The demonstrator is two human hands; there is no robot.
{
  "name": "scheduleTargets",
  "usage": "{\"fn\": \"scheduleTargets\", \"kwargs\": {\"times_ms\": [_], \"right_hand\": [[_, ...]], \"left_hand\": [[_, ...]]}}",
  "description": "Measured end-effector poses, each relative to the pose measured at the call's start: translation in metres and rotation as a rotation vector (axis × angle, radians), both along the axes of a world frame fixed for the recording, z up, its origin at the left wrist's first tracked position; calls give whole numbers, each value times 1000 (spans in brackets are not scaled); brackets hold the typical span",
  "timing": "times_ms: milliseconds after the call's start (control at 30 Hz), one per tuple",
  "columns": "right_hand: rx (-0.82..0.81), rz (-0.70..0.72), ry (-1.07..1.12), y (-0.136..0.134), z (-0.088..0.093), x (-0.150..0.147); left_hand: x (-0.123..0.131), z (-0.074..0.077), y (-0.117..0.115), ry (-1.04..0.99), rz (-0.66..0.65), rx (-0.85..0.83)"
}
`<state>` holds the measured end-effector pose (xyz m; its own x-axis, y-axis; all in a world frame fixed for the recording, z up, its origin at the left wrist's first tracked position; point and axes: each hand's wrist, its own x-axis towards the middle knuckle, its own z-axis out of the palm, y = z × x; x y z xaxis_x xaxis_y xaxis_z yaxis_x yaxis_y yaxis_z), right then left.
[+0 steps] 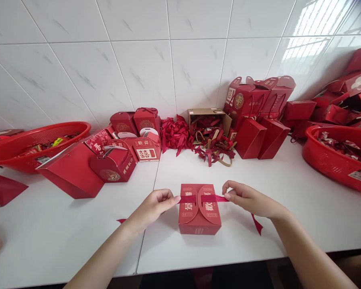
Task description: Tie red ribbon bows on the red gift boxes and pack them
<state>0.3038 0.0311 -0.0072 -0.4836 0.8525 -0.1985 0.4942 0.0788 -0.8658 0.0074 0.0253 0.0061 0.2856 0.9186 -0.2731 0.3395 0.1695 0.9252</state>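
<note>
Red gift box [199,212], flaps closed, pale lettering on top; my left fingers [172,199] and right fingers [229,196] pinch its ribbon [220,198].

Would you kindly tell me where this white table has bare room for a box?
Bare tabletop lies between the right hand, pinching the red ribbon, and the red plastic basket; another patch lies left of the left hand, before the big red carton. Red boxes and loose ribbons crowd the wall side.
</note>
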Motion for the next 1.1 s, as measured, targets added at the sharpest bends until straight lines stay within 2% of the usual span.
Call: {"fn": "scheduleTargets", "kwargs": {"times_ms": [67,133,200,267,367,433,533,700,800,867,933,1100], "right_hand": [[22,-72,-11,-2,-6,0],[129,-275,-34,-11,-9,2],[203,-463,-70,-26,-10,5],[159,-449,-89,-45,-8,5],[7,-220,-40,-67,-8,-4],[-90,-180,43,-73,-13,-16],[-305,-323,297,-72,-25,-35],[-497,-750,1226,-61,-41,-59],[-614,-797,1514,-55,-44,-66],[-612,-791,1585,-53,-47,-67],[-539,-816,1597,-53,-49,-65],[-442,-950,1606,-56,-49,-48]], "left_hand": [[-1,-5,-2,20,61,120],[-5,-11,-8,118,211,389],[-11,-16,-18,310,347,687],[-16,-20,-30,472,301,812],[-14,-25,-46,487,42,659],[-6,-28,-52,437,14,529],[7,-31,-55,231,191,350],[18,-27,-45,-679,551,41],[19,-25,-35,-1036,756,-200],[20,-27,-32,-1144,879,-321],[22,-28,-33,-1185,952,-380],[22,-28,-42,-1089,1027,-255]]}}
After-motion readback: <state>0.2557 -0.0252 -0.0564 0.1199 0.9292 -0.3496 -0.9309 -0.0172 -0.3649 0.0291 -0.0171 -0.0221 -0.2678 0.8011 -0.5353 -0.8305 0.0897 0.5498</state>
